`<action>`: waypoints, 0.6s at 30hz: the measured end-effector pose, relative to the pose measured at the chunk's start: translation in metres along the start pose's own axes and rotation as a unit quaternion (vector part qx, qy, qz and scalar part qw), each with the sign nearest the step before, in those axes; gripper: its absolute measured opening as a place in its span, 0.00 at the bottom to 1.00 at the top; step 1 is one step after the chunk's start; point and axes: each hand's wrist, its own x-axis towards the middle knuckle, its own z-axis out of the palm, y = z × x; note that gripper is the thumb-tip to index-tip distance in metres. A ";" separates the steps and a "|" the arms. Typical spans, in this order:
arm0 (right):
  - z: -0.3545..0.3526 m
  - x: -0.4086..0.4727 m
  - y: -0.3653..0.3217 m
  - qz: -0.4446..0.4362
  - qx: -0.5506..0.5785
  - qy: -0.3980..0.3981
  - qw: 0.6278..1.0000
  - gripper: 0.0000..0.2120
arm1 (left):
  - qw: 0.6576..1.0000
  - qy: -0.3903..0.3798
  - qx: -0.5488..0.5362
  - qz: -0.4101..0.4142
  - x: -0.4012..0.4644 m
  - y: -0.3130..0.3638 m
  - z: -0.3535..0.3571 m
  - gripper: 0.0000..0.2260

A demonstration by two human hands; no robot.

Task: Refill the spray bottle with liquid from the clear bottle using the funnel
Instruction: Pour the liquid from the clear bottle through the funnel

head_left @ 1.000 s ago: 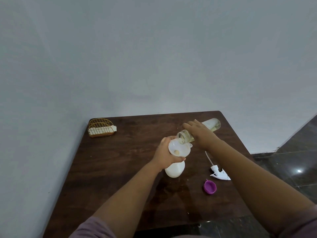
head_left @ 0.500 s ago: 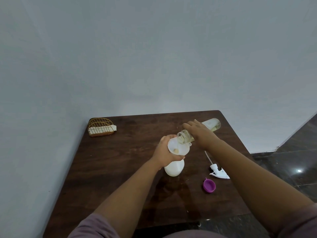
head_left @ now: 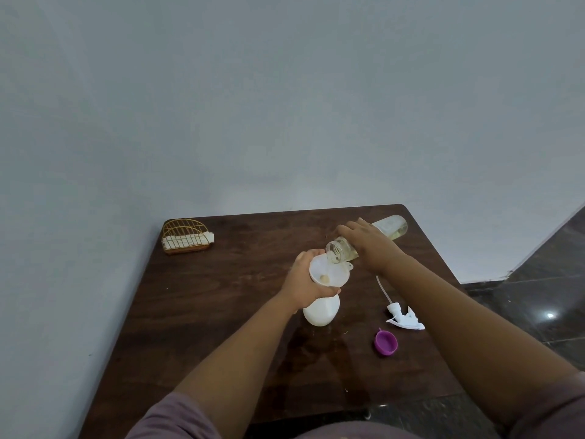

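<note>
A white spray bottle (head_left: 320,313) stands open near the middle of the dark wooden table (head_left: 221,312), with a white funnel (head_left: 327,272) seated in its neck. My left hand (head_left: 305,280) grips the bottle's neck and the funnel from the left. My right hand (head_left: 368,240) holds the clear bottle (head_left: 391,228) tipped almost flat, its open mouth over the funnel's rim. Pale yellowish liquid lies inside the clear bottle and a little pools at the funnel's centre.
The white spray trigger head (head_left: 403,318) with its dip tube lies to the right of the bottle. A purple cap (head_left: 385,343) sits near the front right. A gold wire holder (head_left: 186,237) stands at the far left corner. Dark tiled floor (head_left: 538,296) lies past the table's right edge.
Both hands keep their grips and the clear bottle stays tipped over the funnel. The view has shifted only slightly.
</note>
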 end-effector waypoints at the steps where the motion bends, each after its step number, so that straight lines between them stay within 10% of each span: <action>1: 0.000 0.001 0.001 -0.001 0.001 0.004 1.000 0.26 | 1.000 0.000 0.000 0.001 0.000 0.000 0.000 0.36; 18: -0.003 0.003 0.001 -0.002 0.005 0.004 1.000 0.27 | 1.000 -0.009 0.004 -0.006 0.000 0.003 -0.002 0.36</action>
